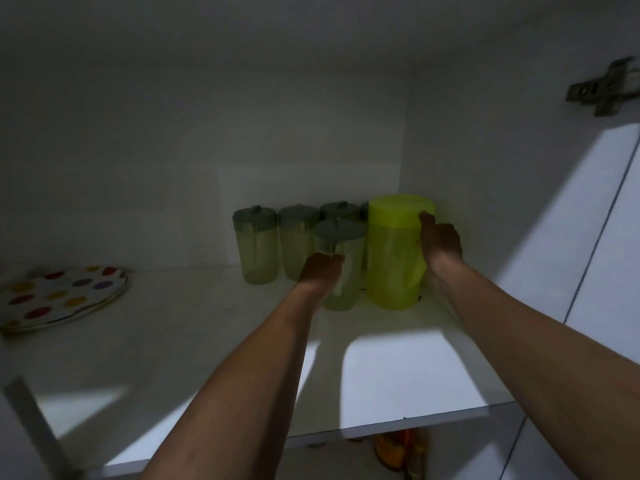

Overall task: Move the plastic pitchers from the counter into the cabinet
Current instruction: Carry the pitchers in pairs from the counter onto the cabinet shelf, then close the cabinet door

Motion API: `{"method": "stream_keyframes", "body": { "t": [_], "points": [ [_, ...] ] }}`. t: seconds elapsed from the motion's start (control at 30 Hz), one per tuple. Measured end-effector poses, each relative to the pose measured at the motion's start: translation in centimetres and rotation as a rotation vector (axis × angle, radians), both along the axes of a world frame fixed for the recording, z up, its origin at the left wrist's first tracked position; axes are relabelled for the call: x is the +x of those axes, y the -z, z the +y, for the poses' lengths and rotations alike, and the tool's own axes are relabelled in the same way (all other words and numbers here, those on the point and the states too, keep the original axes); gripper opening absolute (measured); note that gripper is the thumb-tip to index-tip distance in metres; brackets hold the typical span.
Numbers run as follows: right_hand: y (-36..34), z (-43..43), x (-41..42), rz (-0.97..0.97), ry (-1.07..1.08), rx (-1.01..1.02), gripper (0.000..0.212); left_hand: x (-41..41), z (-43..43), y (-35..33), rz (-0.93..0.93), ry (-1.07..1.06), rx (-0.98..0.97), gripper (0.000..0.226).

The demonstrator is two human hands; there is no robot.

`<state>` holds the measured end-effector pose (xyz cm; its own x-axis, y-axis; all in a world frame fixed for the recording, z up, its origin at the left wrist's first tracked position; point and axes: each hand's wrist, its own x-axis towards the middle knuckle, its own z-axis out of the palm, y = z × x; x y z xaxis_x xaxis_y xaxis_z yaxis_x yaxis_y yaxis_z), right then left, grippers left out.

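A tall yellow-green plastic pitcher (pixel 394 252) stands on the white cabinet shelf (pixel 207 334) near the back right corner. My right hand (pixel 440 237) grips its right side. Left of it stands a smaller clear pitcher with a grey lid (pixel 341 233), and my left hand (pixel 320 271) is closed on its handle. Behind them, a row of similar grey-lidded clear pitchers (pixel 256 244) lines the back wall; the rightmost is mostly hidden behind the yellow-green one.
A stack of polka-dot plates (pixel 59 296) lies at the shelf's left end. The cabinet's right wall carries a metal hinge (pixel 602 88). Below the shelf edge, an orange item (pixel 398 448) shows on a lower level.
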<state>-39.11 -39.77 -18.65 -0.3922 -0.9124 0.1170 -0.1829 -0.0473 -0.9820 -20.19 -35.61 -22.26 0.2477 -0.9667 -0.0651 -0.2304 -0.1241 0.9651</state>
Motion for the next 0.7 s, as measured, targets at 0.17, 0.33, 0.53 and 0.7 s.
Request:
{"method": "stream_keyframes", "body": {
  "t": [0.17,0.33,0.53,0.7],
  "points": [
    [0.1,4.2,-1.3,0.179,0.054,-0.066,0.058,-0.4,2.7,-0.4,-0.129,-0.035,-0.031,0.08],
    [-0.7,9.7,-3.0,0.292,-0.04,-0.067,0.049,-2.1,8.8,-1.9,-0.163,-0.034,-0.087,0.059],
    [-0.6,18.9,-5.9,0.309,-0.174,-0.107,0.026,-6.1,18.3,-3.2,-0.207,-0.037,-0.116,0.054],
    [-1.2,25.7,-8.3,0.291,-0.245,-0.118,0.021,-9.6,25.5,-4.5,-0.238,0.039,-0.131,0.056]
  ]
}}
